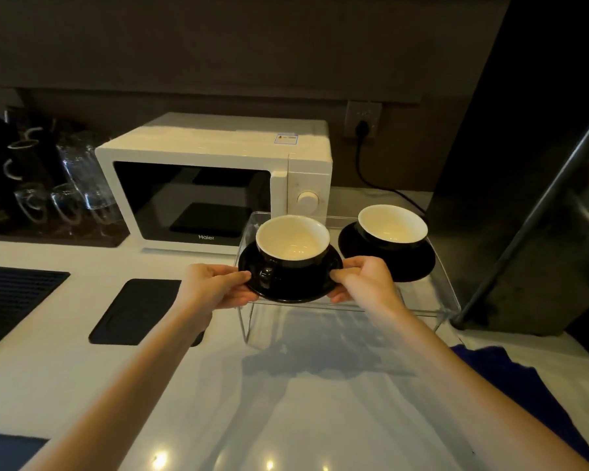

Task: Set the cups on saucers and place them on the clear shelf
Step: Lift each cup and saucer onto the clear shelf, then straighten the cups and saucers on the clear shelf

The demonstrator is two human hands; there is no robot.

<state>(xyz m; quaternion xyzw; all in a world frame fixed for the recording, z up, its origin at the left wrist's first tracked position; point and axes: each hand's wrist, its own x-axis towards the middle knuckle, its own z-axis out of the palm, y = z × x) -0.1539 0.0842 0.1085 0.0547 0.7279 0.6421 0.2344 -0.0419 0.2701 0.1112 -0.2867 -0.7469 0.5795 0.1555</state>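
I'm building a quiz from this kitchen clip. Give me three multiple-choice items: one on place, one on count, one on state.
1. Where is the cup set that nobody holds?
A. on the shelf's right side
B. on top of the microwave
C. on the blue cloth

2. How many cups on saucers show?
A. one
B. two
C. four

3. How is the near saucer held?
A. by both hands at its rim
B. by the left hand only
C. by no hand

Answers:
1 A: the right cup and its saucer rest on the clear shelf.
2 B: it and the near cup.
3 A: the left hand and right hand pinch the near saucer.
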